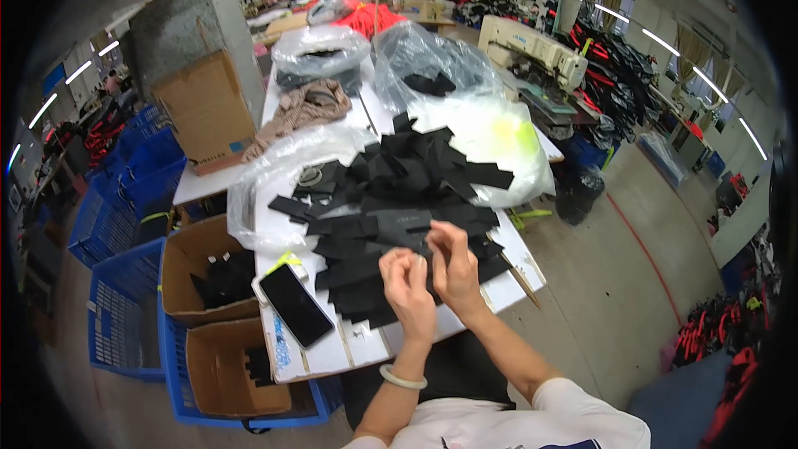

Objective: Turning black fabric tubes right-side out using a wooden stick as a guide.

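Standing at the far end of the white bench [349, 347], a tall brown cardboard box [208, 112] with a small blue label low on its side leans beside a grey pillar [179, 29]. Clear plastic bags [320, 50] sit behind it, one holding dark cloth, another [490, 145] white and puffed with a yellow-green patch showing through. A striped brown cloth [303, 108] lies crumpled between them. Left of the bench, two open cardboard boxes [204, 270] rest in blue plastic crates [125, 316], with black pieces inside. More blue crates are stacked further left. A black phone [295, 305] lies on the bench's near left corner, just beside a yellow-green tag.

Beyond, the room is a long workshop with strip lights overhead, a cream sewing machine [532, 50] on the right and heaps of red and black garments along the walls. The floor is grey concrete with a red line across it.

A wide heap of black fabric strips [391, 199] covers the middle of the bench. Both hands hover over its near edge, close together. The left hand [407, 283], wearing a pale bangle at the wrist, is curled with fingertips drawn together; the right hand [453, 262] pinches too. Whatever small piece they hold between them is too small to make out.
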Demonstrator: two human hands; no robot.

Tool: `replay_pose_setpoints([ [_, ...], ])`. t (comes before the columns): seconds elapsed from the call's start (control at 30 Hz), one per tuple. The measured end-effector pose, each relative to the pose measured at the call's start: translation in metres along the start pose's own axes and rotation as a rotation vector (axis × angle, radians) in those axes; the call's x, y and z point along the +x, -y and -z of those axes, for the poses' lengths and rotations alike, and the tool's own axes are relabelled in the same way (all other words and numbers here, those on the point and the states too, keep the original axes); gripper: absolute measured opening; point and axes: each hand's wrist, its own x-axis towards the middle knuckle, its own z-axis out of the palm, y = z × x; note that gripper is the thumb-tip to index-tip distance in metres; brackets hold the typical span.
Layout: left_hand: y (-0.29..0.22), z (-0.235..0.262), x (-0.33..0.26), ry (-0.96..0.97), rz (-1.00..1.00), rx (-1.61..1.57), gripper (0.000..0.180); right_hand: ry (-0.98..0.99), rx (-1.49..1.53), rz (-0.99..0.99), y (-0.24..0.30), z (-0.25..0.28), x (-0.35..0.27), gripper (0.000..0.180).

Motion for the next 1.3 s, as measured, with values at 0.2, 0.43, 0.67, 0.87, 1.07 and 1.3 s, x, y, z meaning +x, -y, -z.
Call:
replay_pose_setpoints([
  [0.2,-0.006,0.017,0.027,0.185,0.253,-0.597,0.010,0.027,1.411,-0.858,0.008,0.012,0.021,0.033],
  [0.43,0.014,0.030,0.001,0.215,0.488,-0.728,0.018,0.102,1.357,-0.865,0.007,0.019,-0.011,0.026],
  [0.67,0.019,0.031,-0.004,0.254,0.471,-0.647,0.034,0.059,0.969,-0.756,0.017,0.026,-0.012,0.027],
  [0.87,0.018,0.023,-0.011,0.213,0.503,-0.774,0.009,-0.274,0.884,-0.792,0.019,0.003,-0.014,0.029],
  [1.07,-0.009,0.025,0.000,0.217,0.453,-0.726,0.014,0.108,1.756,-0.942,-0.003,0.014,-0.026,0.036],
  [1.3,-0.004,0.025,-0.006,0.193,0.402,-0.641,0.018,-0.093,1.346,-0.872,0.012,0.015,-0.022,0.034],
])
